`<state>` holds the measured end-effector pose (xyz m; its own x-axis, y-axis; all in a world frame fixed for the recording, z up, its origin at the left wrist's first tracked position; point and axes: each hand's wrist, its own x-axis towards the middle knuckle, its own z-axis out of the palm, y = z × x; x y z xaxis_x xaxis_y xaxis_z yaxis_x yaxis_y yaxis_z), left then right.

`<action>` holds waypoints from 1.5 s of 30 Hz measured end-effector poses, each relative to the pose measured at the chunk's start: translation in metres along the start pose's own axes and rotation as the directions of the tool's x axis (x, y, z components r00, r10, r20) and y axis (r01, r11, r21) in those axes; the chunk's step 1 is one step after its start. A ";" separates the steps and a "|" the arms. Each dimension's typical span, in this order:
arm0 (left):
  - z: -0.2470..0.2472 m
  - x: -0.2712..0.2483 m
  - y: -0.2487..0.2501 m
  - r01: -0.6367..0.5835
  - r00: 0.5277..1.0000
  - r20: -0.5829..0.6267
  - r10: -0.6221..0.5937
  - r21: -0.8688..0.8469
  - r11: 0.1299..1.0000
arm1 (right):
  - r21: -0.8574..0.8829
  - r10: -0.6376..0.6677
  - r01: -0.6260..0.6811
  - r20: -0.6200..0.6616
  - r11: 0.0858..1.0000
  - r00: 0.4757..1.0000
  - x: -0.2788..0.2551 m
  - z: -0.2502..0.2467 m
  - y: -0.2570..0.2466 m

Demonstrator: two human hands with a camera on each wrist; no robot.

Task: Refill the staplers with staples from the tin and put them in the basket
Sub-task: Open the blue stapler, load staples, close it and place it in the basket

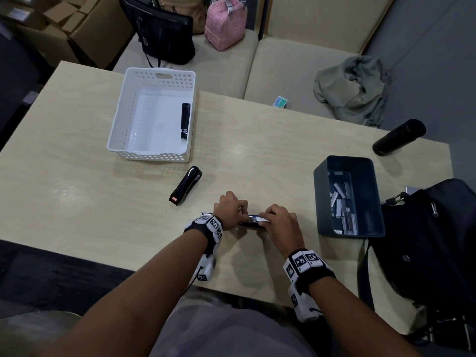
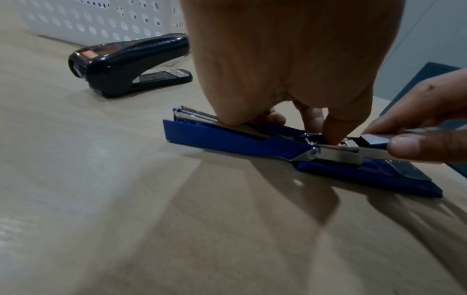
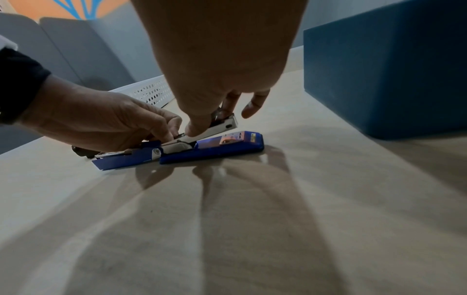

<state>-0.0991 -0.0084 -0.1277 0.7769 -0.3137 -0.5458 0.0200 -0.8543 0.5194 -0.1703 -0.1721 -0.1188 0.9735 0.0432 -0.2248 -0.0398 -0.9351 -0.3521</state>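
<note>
A blue stapler (image 1: 253, 222) (image 2: 227, 137) (image 3: 227, 147) lies opened out flat on the table near me. My left hand (image 1: 242, 211) (image 2: 280, 119) holds its cover end, with curled fingers reaching into the hinge area. My right hand (image 1: 266, 218) (image 3: 212, 117) pinches the raised metal magazine (image 3: 225, 123) between thumb and fingers. A black stapler (image 1: 185, 185) (image 2: 128, 63) lies shut on the table just in front of the white basket (image 1: 152, 73). Another black stapler (image 1: 186, 121) lies inside the basket. The dark tin (image 1: 376, 202) (image 3: 386, 75) to my right holds several staple strips (image 1: 343, 207).
A black flask (image 1: 398, 137) lies beyond the tin. A black bag (image 1: 432, 240) sits on the table's right end, close to the tin. Behind the table, a bench carries bags, a green cloth (image 1: 353, 88) and a small box (image 1: 280, 101).
</note>
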 end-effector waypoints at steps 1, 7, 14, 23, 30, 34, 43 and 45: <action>0.000 0.000 0.000 -0.001 1.000 -0.001 0.001 0.004 1.000 | 0.022 0.009 -0.009 -0.007 1.000 1.000 0.000 0.000 0.000; 0.001 0.001 -0.001 -0.010 1.000 -0.016 0.010 -0.003 1.000 | 0.102 0.033 -0.027 -0.054 0.994 0.998 -0.001 0.003 -0.002; 0.001 0.001 -0.002 -0.007 1.000 -0.006 0.007 -0.008 1.000 | 0.019 0.035 -0.034 -0.033 0.999 0.999 0.001 -0.001 -0.003; 0.000 0.002 -0.005 -0.034 0.999 0.016 0.034 0.004 0.999 | 0.103 0.070 -0.078 0.078 0.992 0.994 0.002 -0.003 0.006; -0.014 -0.008 -0.029 -0.235 0.968 0.156 0.195 0.304 0.923 | 0.159 0.059 -0.076 0.107 0.984 0.992 0.002 -0.019 0.017; -0.027 -0.020 -0.040 -0.279 0.960 0.172 0.220 0.570 0.773 | 0.183 0.019 -0.038 0.108 0.982 0.994 0.000 -0.024 0.025; -0.065 -0.037 0.015 -0.403 0.896 0.185 0.403 0.720 0.565 | 0.161 -0.089 0.070 0.117 0.984 0.989 0.009 -0.030 0.029; -0.066 -0.035 0.033 -0.447 0.876 0.168 0.452 0.638 0.627 | 0.178 -0.070 0.050 0.104 0.983 0.992 0.012 -0.031 0.027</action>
<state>-0.0836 0.0021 -0.0481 0.5836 -0.7310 -0.3537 -0.7359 -0.6602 0.1503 -0.1531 -0.2076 -0.1027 0.9452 0.1446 -0.2927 -0.0302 -0.8540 -0.5195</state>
